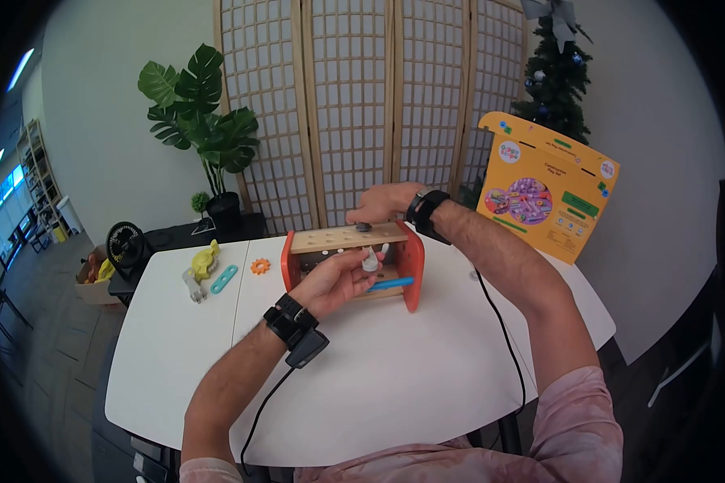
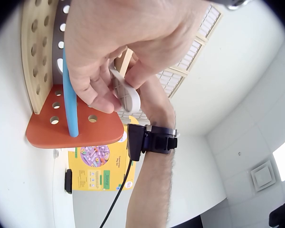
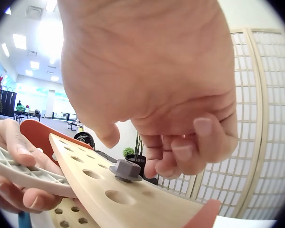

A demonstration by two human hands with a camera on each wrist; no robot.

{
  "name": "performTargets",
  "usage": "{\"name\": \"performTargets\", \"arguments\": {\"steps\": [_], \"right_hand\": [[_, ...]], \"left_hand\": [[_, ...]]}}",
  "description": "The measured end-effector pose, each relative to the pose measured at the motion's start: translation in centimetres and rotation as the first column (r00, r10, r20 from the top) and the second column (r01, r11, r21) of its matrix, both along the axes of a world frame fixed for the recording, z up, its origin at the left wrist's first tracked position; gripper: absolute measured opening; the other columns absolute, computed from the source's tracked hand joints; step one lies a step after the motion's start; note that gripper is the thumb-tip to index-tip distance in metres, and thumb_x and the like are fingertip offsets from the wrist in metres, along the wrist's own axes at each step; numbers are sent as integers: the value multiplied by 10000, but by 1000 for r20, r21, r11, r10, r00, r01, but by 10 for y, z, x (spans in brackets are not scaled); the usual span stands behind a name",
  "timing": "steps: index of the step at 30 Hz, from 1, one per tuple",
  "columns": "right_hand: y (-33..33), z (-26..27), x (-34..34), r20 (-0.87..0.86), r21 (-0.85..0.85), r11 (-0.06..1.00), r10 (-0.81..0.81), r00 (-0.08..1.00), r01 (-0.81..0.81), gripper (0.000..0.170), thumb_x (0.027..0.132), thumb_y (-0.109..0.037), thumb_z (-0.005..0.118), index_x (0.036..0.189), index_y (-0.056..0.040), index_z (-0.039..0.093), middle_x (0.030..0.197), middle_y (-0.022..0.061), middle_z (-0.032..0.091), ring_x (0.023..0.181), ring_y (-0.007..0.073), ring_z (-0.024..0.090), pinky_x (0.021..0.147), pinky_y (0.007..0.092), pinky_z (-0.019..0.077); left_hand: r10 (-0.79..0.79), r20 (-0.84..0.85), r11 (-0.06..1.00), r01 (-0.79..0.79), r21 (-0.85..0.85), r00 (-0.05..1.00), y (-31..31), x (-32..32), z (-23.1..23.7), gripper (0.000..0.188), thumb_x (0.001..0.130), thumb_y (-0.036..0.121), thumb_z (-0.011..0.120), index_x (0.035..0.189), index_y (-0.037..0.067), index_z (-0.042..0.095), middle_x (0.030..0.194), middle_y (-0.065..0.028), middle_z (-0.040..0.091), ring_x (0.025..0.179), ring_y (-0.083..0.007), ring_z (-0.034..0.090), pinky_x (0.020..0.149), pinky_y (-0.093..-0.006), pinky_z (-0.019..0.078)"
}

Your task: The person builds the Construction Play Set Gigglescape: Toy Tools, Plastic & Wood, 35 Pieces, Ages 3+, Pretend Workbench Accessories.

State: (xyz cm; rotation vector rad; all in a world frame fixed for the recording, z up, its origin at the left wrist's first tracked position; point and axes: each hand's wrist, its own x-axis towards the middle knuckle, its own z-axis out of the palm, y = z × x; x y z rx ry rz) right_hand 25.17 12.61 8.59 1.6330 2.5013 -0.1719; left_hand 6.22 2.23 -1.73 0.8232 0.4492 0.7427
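Note:
A wooden toy workbench (image 1: 306,240) with red end panels (image 2: 66,116) stands on the table, its top board (image 3: 92,183) full of round holes. A grey hex-head bolt (image 3: 126,169) sits upright in that board. My left hand (image 1: 334,283), in front of the bench, grips a light grey plastic toy wrench (image 3: 26,173) with a ribbed handle. Past the left fingers runs a blue bar (image 2: 70,102), its end overlapping a red panel. My right hand (image 1: 387,201) hovers over the top board beside the bolt, fingers loosely bent, nothing between thumb and fingers (image 3: 183,151).
On the table's left lie a yellow toy piece (image 1: 205,259), a grey piece (image 1: 193,286), a teal strip (image 1: 224,278) and an orange gear (image 1: 260,266). A yellow box (image 1: 548,189) stands at back right. A black cable (image 1: 503,330) crosses the table's right side.

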Motion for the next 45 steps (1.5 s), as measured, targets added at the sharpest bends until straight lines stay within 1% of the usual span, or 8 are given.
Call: {"name": "performTargets", "arguments": {"steps": [8, 11, 14, 17, 19, 23, 34, 45], "right_hand": [[-2, 2, -3, 26, -82, 995, -49, 998, 51, 748, 1007, -626, 454, 1265, -5, 782, 1252, 219, 769, 1166, 374, 732, 942, 543, 572], [-9, 7, -3, -20, -88, 995, 46, 999, -48, 745, 1003, -620, 458, 1275, -5, 778, 1266, 221, 765, 1161, 374, 736, 944, 538, 574], [-5, 6, -4, 100, -102, 995, 8, 995, 3, 726, 1003, -605, 471, 1296, -11, 770, 1279, 217, 762, 1156, 377, 737, 946, 541, 574], [-4, 1, -5, 7, -40, 997, -61, 998, 61, 653, 983, -569, 519, 1171, -12, 804, 1127, 197, 796, 998, 336, 761, 859, 500, 596], [-7, 4, -3, -12, -132, 991, -34, 999, 32, 700, 988, -590, 535, 1294, -5, 769, 1295, 215, 758, 1165, 373, 735, 952, 540, 573], [-11, 10, -7, 68, -124, 990, -53, 996, 61, 703, 979, -593, 547, 1294, -6, 770, 1290, 215, 757, 1156, 372, 737, 957, 546, 570], [12, -10, 4, 47, -192, 981, 52, 998, -42, 540, 1028, -522, 509, 1179, -61, 746, 910, 61, 673, 782, 242, 618, 721, 474, 518], [-7, 0, 3, 44, -156, 986, 72, 996, -64, 575, 1094, -544, 477, 1319, -93, 753, 1126, 123, 779, 989, 290, 732, 872, 474, 580]], "left_hand": [[-2, 7, 1000, 2, -3, 1000, 1, 0, -1, 246, 1144, 170, 595, 1364, 64, 569, 1341, -94, 691, 1165, -151, 680, 966, -324, 615], [-6, 13, 1000, 6, 8, 1000, 1, 0, -3, 241, 1143, 168, 597, 1360, 66, 573, 1340, -94, 691, 1162, -149, 680, 961, -324, 618], [-2, 10, 1000, 2, 7, 1000, 0, 0, -1, 228, 1143, 169, 598, 1348, 69, 580, 1339, -93, 691, 1163, -149, 680, 957, -324, 619], [2, 0, 1000, -2, 14, 1000, -2, 0, 1, 226, 1144, 168, 594, 1347, 71, 578, 1339, -92, 690, 1163, -150, 680, 958, -325, 619], [0, -1, 1000, 0, 14, 1000, -1, 0, 0, 226, 1146, 168, 590, 1349, 71, 575, 1344, -93, 688, 1166, -152, 680, 963, -327, 619], [-4, -5, 1000, 4, 26, 1000, -1, 0, 0, 221, 1147, 169, 586, 1344, 71, 577, 1350, -94, 687, 1172, -153, 681, 962, -327, 622], [-2, 2, 1000, 2, -7, 1000, -1, 0, 0, 182, 1155, 166, 564, 1312, 76, 585, 1385, -108, 672, 1190, -160, 677, 977, -325, 625], [-14, -2, 1000, 14, 12, 1000, 2, 0, -3, 220, 1156, 177, 568, 1345, 64, 578, 1388, -96, 666, 1188, -154, 673, 981, -327, 621]]}}
